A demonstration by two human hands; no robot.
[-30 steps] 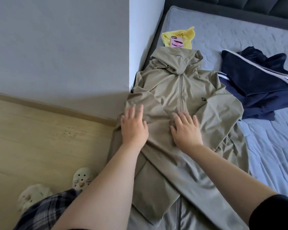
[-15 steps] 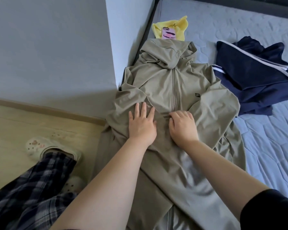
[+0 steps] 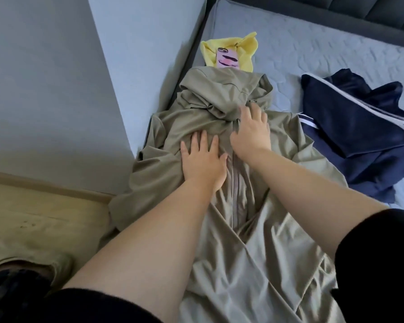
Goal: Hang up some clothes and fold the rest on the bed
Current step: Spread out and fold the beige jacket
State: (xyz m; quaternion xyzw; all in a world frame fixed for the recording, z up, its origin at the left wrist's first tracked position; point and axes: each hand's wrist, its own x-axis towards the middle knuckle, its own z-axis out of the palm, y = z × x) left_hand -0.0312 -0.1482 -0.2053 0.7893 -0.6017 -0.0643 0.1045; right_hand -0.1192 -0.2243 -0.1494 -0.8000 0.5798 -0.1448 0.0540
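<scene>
A khaki hooded zip jacket [image 3: 224,229] lies front-up along the left edge of the bed [image 3: 336,52], its hood [image 3: 222,94] bunched at the top. My left hand [image 3: 202,162] lies flat, fingers spread, on the chest left of the zipper. My right hand [image 3: 251,131] presses flat near the collar, just right of the zipper and below the hood. Neither hand grips cloth. A navy garment with white stripes [image 3: 359,129] lies crumpled to the right of the jacket.
A yellow cloth [image 3: 243,46] with a pink phone [image 3: 228,58] on it sits above the hood. A grey wall corner [image 3: 131,89] stands left of the bed. Wooden floor [image 3: 33,220] and my foot in a slipper [image 3: 28,271] are at lower left.
Both hands have slid up the jacket toward the hood, the right one farther, reaching the collar. The cloth has wrinkled around the zipper. My view has moved closer to the bed.
</scene>
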